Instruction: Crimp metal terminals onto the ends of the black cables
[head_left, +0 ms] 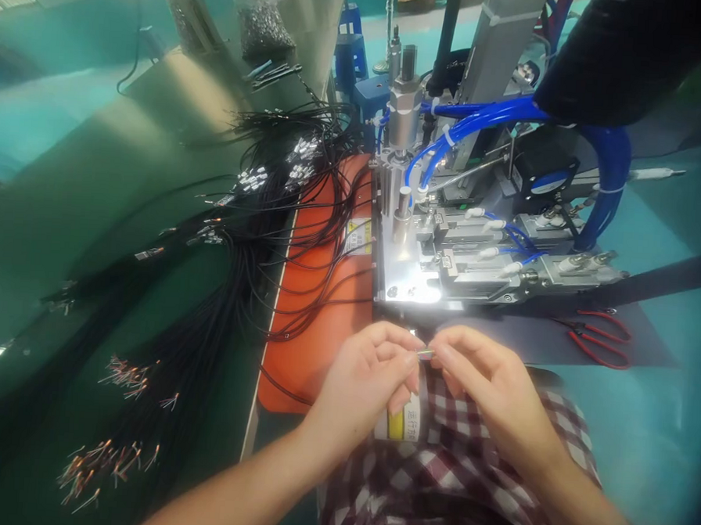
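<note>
In front of the machine, my left hand (374, 369) and my right hand (489, 375) are close together, fingertips pinched. Between them shows a short length of thin wire (426, 353), greenish and pale. Both hands grip it, one at each end; the rest is hidden by the fingers. Just beyond the fingertips stands the metal bench machine (408, 281), with a brightly lit plate. Left of my left hand, black cables (319, 292) lie across an orange panel (316, 355).
Bundles of black cables (207, 302) spread over the green table at left, some with stripped wire ends (101, 469), others with metal connectors (252, 179). Blue air tubes (487, 117) arch over the machine. Red-handled pliers (602, 338) lie at right. A labelled white-and-yellow object (397, 425) sits below my hands.
</note>
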Demonstrator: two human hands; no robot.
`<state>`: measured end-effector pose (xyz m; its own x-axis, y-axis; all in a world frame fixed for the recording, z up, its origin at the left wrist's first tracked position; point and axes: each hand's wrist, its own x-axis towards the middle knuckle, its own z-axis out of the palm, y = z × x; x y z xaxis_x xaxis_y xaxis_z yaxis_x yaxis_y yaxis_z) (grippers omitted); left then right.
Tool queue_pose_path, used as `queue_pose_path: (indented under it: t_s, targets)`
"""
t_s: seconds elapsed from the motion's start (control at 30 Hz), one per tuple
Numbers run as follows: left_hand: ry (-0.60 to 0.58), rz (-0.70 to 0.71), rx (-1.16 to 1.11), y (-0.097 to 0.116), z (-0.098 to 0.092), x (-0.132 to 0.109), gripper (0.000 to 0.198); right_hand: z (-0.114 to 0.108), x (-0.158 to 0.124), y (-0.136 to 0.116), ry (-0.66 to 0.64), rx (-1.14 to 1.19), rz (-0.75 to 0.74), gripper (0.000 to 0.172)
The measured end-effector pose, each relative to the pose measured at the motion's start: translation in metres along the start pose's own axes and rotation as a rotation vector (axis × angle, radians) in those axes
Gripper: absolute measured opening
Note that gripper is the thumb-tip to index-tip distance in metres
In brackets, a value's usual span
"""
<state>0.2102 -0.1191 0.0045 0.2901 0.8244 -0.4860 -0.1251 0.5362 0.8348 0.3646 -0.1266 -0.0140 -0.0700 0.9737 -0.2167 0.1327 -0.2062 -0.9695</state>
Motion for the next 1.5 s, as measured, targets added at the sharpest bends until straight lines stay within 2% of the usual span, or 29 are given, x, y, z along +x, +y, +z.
queue_pose_path:
  t_s: [0.2,0.4,0.5,0.7,0.97,1.33,1.5]
  targets:
    - [-0.018,-0.006,0.019,-0.001,-0.001,0.001,0.007,0.003,-0.001,0.006,-0.028,-0.007,0.014,0.018]
    - [-0.035,-0.037,0.004,-0.004,-0.004,0.003,0.004,0.005,-0.003,0.009,0.051,-0.199,-0.148,0.015]
    - [-0.028,-0.026,-0.035,-0.006,-0.003,0.002,0.009,0.005,-0.003,0.009,0.027,-0.154,-0.061,0.018]
    - [-0.038,-0.031,-0.127,-0.007,-0.002,0.001,0.011,0.008,-0.005,0.01,-0.077,0.117,0.123,0.026]
    - [-0.036,-0.019,-0.099,-0.007,-0.001,0.001,0.012,0.006,-0.005,0.011,-0.015,0.174,0.073,0.019]
    - [-0.043,0.002,-0.103,-0.009,0.003,0.0,0.009,0.011,-0.007,0.011,-0.05,0.261,0.175,0.022]
    - [-0.05,-0.02,-0.087,-0.009,0.002,0.0,0.009,0.013,-0.012,0.01,0.036,0.202,0.079,0.021]
